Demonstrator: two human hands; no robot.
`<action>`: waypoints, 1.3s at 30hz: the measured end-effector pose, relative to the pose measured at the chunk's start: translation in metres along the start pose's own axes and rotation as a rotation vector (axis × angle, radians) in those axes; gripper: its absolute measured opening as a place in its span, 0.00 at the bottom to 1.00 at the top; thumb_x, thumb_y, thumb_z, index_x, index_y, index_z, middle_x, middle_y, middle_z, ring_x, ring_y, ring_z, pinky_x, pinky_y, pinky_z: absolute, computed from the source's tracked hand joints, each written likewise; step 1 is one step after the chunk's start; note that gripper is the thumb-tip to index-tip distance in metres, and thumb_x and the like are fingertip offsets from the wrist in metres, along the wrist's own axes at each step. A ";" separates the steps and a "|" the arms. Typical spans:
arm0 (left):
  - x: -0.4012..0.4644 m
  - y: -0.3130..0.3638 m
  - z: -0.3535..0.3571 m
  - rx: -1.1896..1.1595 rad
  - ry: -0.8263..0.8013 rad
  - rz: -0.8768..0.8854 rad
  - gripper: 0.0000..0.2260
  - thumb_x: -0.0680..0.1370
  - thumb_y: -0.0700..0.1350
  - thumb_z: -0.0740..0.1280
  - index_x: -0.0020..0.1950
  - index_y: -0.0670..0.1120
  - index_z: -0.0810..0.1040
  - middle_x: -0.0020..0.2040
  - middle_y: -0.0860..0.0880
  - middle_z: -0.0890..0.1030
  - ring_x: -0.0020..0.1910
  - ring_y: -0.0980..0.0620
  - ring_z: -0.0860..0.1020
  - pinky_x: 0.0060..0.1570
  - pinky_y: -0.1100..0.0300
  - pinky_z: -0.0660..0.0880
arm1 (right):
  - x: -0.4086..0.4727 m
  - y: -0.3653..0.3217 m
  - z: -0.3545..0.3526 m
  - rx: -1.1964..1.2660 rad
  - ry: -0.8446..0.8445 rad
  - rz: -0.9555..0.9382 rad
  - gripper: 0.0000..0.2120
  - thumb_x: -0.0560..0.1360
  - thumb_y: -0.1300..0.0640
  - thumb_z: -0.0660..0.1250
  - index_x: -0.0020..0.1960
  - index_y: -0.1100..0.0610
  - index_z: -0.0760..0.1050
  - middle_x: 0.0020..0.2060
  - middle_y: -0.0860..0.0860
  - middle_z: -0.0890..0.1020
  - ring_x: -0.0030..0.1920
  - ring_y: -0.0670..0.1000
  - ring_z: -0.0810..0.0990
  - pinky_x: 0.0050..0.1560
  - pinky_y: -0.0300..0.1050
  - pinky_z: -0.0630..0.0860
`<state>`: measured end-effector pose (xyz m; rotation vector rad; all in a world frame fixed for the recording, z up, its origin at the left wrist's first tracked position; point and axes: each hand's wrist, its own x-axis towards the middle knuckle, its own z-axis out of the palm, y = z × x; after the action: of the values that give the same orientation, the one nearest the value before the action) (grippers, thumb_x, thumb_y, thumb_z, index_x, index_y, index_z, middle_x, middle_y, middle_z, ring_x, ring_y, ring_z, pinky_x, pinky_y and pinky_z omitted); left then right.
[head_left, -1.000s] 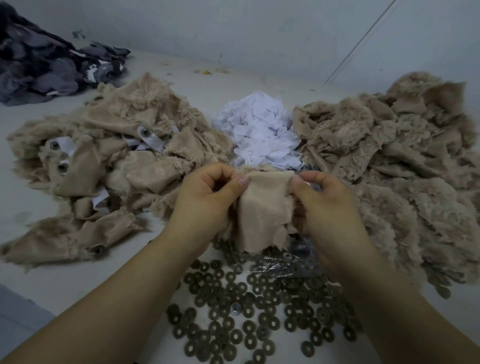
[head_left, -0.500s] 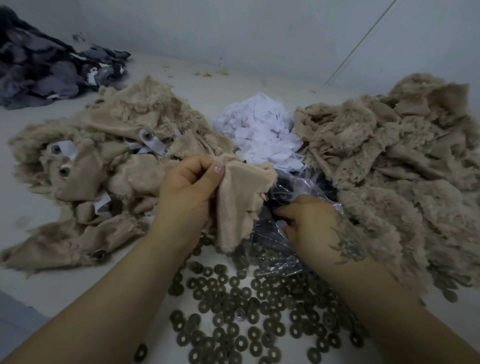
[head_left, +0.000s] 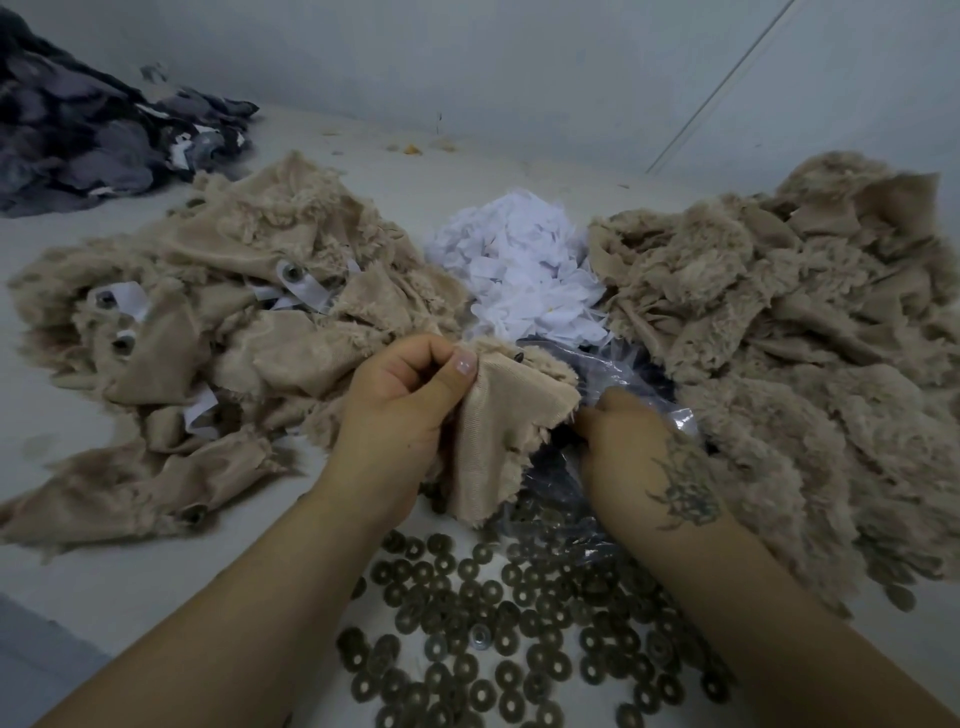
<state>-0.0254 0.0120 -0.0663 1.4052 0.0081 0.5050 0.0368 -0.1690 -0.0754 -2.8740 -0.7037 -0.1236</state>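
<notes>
My left hand (head_left: 402, 402) pinches a small beige furry fabric piece (head_left: 506, 415) between thumb and fingers, its smooth back toward me. A small dark stud pokes out at the piece's top edge. My right hand (head_left: 626, 447) reaches into a clear plastic bag (head_left: 639, 374) of dark small parts just right of the piece; its fingertips are hidden behind the fabric and bag, so its grasp is unclear. Several dark ring-shaped washers (head_left: 519, 623) lie scattered on the white table in front of me.
A beige fabric pile with white tabs and studs (head_left: 208, 332) lies on the left, another beige fur pile (head_left: 789, 332) on the right. White paper-like scraps (head_left: 524, 270) sit between them. Dark grey fabric (head_left: 88, 130) is heaped at the far left by the wall.
My right hand let go of the fabric piece and dropped into the plastic bag. My left hand kept the piece and shifted it slightly left and up.
</notes>
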 end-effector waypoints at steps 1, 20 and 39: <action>0.000 0.000 0.000 -0.003 -0.004 0.001 0.14 0.80 0.38 0.65 0.35 0.49 0.79 0.29 0.54 0.73 0.30 0.58 0.69 0.32 0.66 0.71 | -0.002 -0.002 0.001 -0.025 -0.017 -0.005 0.12 0.78 0.52 0.62 0.61 0.49 0.76 0.47 0.49 0.65 0.41 0.54 0.70 0.41 0.45 0.70; -0.002 -0.001 0.004 -0.011 0.009 -0.020 0.12 0.79 0.38 0.66 0.36 0.47 0.79 0.31 0.51 0.76 0.31 0.58 0.72 0.33 0.66 0.73 | -0.008 -0.001 -0.008 0.056 0.214 -0.017 0.07 0.74 0.50 0.67 0.42 0.53 0.80 0.32 0.48 0.77 0.33 0.51 0.73 0.29 0.41 0.63; -0.004 0.003 0.006 -0.006 0.003 -0.040 0.14 0.80 0.39 0.65 0.34 0.50 0.79 0.27 0.55 0.73 0.24 0.61 0.69 0.25 0.69 0.68 | -0.006 0.001 -0.018 0.313 0.247 0.054 0.12 0.72 0.53 0.71 0.34 0.46 0.70 0.26 0.44 0.77 0.27 0.43 0.75 0.27 0.40 0.68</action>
<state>-0.0281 0.0055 -0.0640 1.3956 0.0369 0.4731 0.0309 -0.1760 -0.0591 -2.5201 -0.5436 -0.3237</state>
